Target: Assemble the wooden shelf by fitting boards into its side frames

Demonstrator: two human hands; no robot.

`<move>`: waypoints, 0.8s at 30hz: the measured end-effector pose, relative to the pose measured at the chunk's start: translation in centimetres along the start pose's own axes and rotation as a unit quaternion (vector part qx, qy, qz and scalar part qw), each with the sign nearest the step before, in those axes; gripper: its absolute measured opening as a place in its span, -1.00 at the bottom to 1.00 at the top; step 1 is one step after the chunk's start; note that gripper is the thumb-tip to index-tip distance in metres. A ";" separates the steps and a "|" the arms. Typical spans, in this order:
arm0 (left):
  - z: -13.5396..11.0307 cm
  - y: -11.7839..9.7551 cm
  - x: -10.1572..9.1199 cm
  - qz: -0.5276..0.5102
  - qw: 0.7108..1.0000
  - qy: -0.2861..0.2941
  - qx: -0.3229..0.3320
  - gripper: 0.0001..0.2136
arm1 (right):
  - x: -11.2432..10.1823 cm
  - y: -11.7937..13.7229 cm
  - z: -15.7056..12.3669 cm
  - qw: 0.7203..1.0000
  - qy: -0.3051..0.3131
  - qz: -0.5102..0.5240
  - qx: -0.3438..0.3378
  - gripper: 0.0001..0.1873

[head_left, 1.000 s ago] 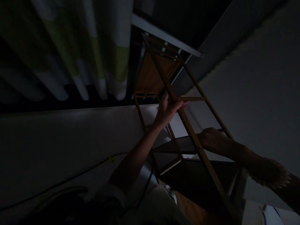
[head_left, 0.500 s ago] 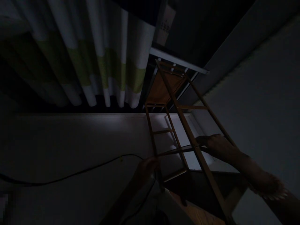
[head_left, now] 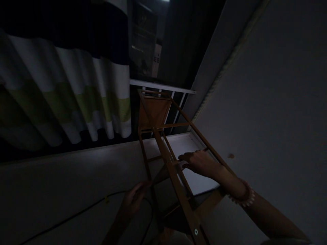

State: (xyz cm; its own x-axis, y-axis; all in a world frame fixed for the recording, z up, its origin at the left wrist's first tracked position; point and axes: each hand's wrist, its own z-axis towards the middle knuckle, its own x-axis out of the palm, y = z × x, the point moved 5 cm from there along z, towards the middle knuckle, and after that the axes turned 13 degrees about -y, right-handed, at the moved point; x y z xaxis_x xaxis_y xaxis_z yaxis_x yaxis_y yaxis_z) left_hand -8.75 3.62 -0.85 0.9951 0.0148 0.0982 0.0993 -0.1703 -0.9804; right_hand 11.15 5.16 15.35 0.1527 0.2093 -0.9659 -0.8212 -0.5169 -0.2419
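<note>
A tall wooden shelf frame (head_left: 163,149) stands in a dim corner, with a brown panel (head_left: 152,112) at its far end. My right hand (head_left: 199,162) reaches in from the right, a beaded bracelet on its wrist, and its fingers grip a middle shelf board of the frame. My left hand (head_left: 133,200) is low at the centre, fingers curled by the frame's left post; the dark hides whether it holds the post.
A striped white, green and dark curtain (head_left: 63,102) hangs at the left. A black cable (head_left: 76,212) runs along the pale wall. A plain wall (head_left: 268,102) fills the right side. A white rail (head_left: 163,86) crosses behind the frame.
My left hand dropped from a high rung down to the frame's lower left post. The view swung, so the frame now sits more upright and centred. My right hand stayed on the middle shelf.
</note>
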 end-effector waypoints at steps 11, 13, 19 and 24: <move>0.9 -6.2 2.9 -0.071 0.995 -0.049 0.059 -0.55 | -0.6 0.0 -0.7 0.997 -0.071 0.003 -0.040 -0.73; 1.3 -8.1 4.2 -0.086 0.993 -0.023 0.072 -0.53 | -0.7 0.1 -0.7 0.996 -0.082 0.005 -0.043 -0.72; 1.3 -11.3 7.9 -0.057 0.998 0.011 0.016 -0.46 | -0.5 0.0 -0.6 0.996 -0.073 0.019 -0.043 -0.75; 1.5 -10.7 8.2 -0.028 0.999 -0.001 0.025 -0.57 | -0.4 -0.1 -0.6 0.998 -0.059 0.025 -0.027 -0.75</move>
State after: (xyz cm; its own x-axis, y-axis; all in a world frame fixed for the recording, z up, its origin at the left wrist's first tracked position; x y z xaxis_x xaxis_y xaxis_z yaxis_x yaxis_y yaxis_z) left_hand -1.62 7.06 10.17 0.9878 0.0241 0.1539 0.1557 -0.1193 -0.9806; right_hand 11.50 4.66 15.71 0.0450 0.2764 -0.9600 -0.7943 -0.5729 -0.2022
